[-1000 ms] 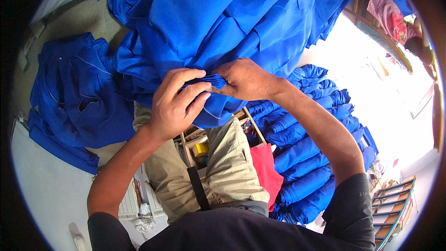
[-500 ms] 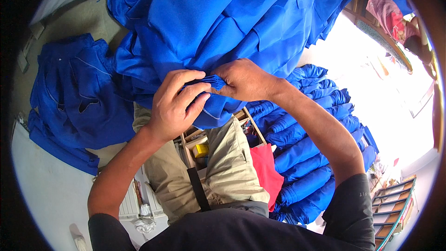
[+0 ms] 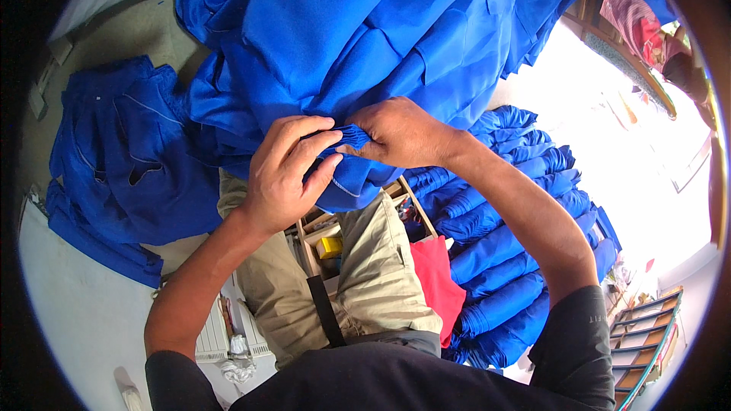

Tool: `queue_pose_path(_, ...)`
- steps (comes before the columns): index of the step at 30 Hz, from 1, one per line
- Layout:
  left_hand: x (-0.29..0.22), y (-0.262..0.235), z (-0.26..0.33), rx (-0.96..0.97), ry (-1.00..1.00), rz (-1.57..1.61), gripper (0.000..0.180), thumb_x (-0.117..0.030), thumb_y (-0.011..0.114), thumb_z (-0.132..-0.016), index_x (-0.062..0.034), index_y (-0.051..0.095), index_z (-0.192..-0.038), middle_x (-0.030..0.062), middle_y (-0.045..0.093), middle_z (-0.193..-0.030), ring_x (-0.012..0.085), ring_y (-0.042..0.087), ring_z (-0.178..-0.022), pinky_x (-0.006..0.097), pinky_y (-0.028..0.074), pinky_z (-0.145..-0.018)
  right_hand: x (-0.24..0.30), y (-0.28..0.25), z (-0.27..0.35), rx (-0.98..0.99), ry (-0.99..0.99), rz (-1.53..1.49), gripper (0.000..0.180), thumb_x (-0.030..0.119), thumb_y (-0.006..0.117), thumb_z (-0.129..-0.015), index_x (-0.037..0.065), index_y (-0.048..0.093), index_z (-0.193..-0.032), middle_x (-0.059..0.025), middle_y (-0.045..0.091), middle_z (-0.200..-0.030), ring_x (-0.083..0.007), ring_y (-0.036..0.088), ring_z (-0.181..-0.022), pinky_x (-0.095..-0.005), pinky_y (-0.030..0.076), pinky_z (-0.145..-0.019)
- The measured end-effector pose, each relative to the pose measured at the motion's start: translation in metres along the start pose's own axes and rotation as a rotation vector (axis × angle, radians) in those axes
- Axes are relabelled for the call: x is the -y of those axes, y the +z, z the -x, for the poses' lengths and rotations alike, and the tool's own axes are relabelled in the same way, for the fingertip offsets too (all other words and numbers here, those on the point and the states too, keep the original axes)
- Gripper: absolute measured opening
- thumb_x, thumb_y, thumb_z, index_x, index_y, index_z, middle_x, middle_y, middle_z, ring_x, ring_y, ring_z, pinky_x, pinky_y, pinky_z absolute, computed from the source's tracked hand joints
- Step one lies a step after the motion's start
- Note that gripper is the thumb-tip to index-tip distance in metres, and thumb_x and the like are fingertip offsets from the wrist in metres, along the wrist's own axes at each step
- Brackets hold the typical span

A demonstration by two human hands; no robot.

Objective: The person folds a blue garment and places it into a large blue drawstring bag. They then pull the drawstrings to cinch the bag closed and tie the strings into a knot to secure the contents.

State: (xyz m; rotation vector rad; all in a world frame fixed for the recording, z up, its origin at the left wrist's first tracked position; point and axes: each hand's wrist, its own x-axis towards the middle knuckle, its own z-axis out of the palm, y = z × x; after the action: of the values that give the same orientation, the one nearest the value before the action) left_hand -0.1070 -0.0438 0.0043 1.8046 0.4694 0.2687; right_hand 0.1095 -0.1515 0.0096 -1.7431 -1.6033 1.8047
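Observation:
A large heap of blue fabric (image 3: 327, 38) spreads in front of me and over the top of my lap. At its near edge, several layers of the blue cloth lie stacked in narrow folds (image 3: 350, 137) between my two hands. My right hand (image 3: 403, 133) grips these folds from the right, thumb below and fingers curled in. My left hand (image 3: 293, 167) is closed at their left end, fingertips on the folds and thumb beneath. A corner of cloth with a pale stitched edge (image 3: 346, 186) hangs below my hands.
Blue garments (image 3: 137, 152) lie at the left. Rows of bundled blue cloth (image 3: 502, 259) are stacked at the right, beside a red cloth (image 3: 438, 281). Under my hands, a wooden drawer (image 3: 415, 209) holds a yellow box (image 3: 329, 247). A slatted rack (image 3: 643, 342) stands lower right.
My left fingertips and thumb have spread slightly apart, and a little more of the folded layers shows between the hands. My right hand has barely moved.

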Motion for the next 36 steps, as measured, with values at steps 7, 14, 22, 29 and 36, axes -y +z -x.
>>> queue_pose_path(7, 0.001, 0.001, 0.003, -0.001, -0.028, 0.032, 0.028, -0.002, 0.078, -0.083, -0.0019, 0.071, -0.11, 0.014, 0.067, -0.119, 0.0326, 0.064, -0.106, 0.042, 0.052, -0.092, -0.001, 0.004, 0.001, -0.042, -0.026, 0.015, 0.034, 0.038, 0.069, -0.092, 0.005, 0.068, -0.093, -0.0211, 0.068, -0.086, -0.043, 0.067, -0.084, -0.0516, 0.053, -0.072)
queue_pose_path(14, 0.003, -0.002, 0.003, 0.019, -0.016, 0.028, 0.03, -0.003, 0.078, -0.084, -0.0019, 0.07, -0.112, 0.0147, 0.066, -0.12, 0.0327, 0.064, -0.106, 0.042, 0.053, -0.092, 0.003, 0.002, 0.001, -0.03, 0.002, 0.024, 0.026, 0.02, 0.072, -0.083, 0.0, 0.066, -0.1, -0.0212, 0.068, -0.093, -0.0428, 0.066, -0.089, -0.0501, 0.053, -0.074)
queue_pose_path(22, 0.015, -0.013, -0.002, -0.033, -0.175, 0.179, 0.021, -0.013, 0.068, -0.098, -0.0022, 0.069, -0.115, 0.0128, 0.072, -0.093, 0.0294, 0.072, -0.085, 0.038, 0.056, -0.075, 0.029, 0.013, 0.011, -0.01, 0.057, 0.204, 0.039, 0.021, 0.075, -0.072, 0.006, 0.063, -0.105, -0.0142, 0.065, -0.1, -0.0366, 0.066, -0.095, -0.0485, 0.055, -0.076)
queue_pose_path(29, 0.161, -0.076, -0.074, -0.5, -0.442, -0.15, 0.025, -0.019, 0.062, -0.102, -0.0006, 0.069, -0.117, 0.017, 0.075, -0.104, 0.0257, 0.073, -0.095, 0.037, 0.056, -0.085, 0.065, 0.144, 0.073, -0.144, 0.268, 0.053, 0.039, 0.019, 0.077, -0.067, 0.006, 0.066, -0.102, -0.0134, 0.065, -0.099, -0.0347, 0.067, -0.091, -0.0476, 0.055, -0.075)
queue_pose_path(36, 0.415, -0.142, -0.081, -0.378, -0.865, -0.196, 0.045, -0.035, 0.052, -0.101, -0.001, 0.069, -0.125, 0.0225, 0.07, -0.125, 0.0373, 0.065, -0.119, 0.043, 0.049, -0.1, 0.07, 0.219, 0.105, -0.094, 0.288, -0.101, 0.045, 0.021, 0.079, -0.063, 0.007, 0.063, -0.102, -0.012, 0.064, -0.099, -0.0344, 0.066, -0.09, -0.0463, 0.054, -0.075)
